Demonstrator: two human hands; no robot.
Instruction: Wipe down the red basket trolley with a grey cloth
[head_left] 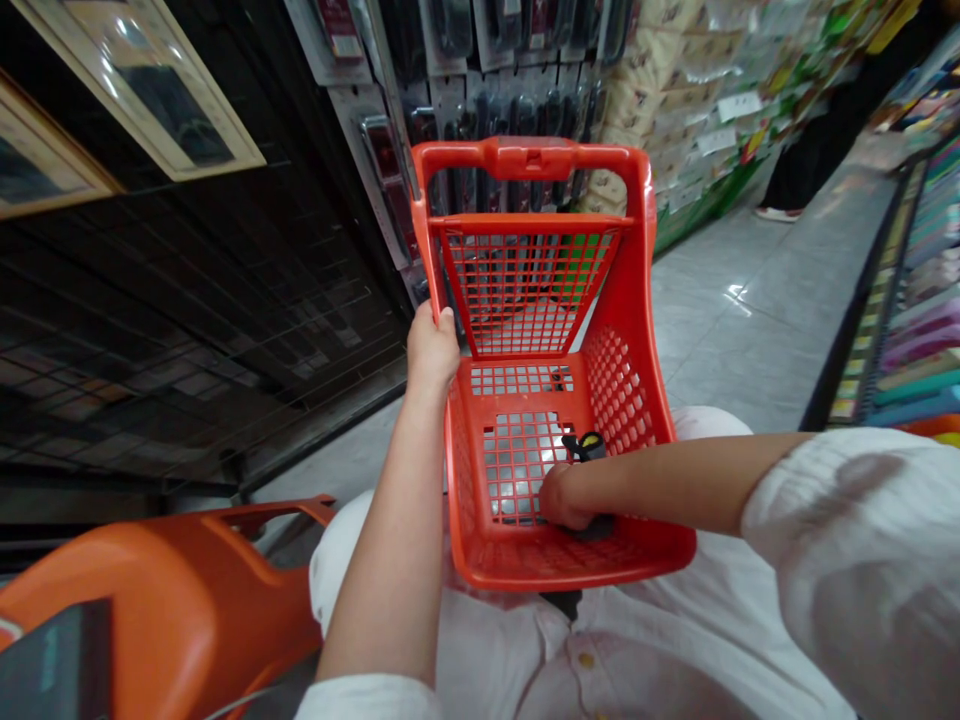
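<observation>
A red plastic shopping cart (517,560) with a mesh basket stands right in front of my body, its handle bar on the far side. My left hand (435,350) is wrapped around the cart's left rim, thumb on top. Down inside the basket, near its floor, is my right hand (564,497) with its fingers curled and mostly hidden. A black item (590,446) with a yellowish round end lies by that hand, and dark material also shows below the wrist. What the right fingers hold, if anything, cannot be made out.
Packaged goods (525,110) hang on a rack beyond the cart. An orange plastic cart (165,590) is at the lower left, beneath dark wire shelving (225,330). A person in black trousers (817,150) stands in the tiled aisle (739,300). Colourful stock (922,330) lines the right.
</observation>
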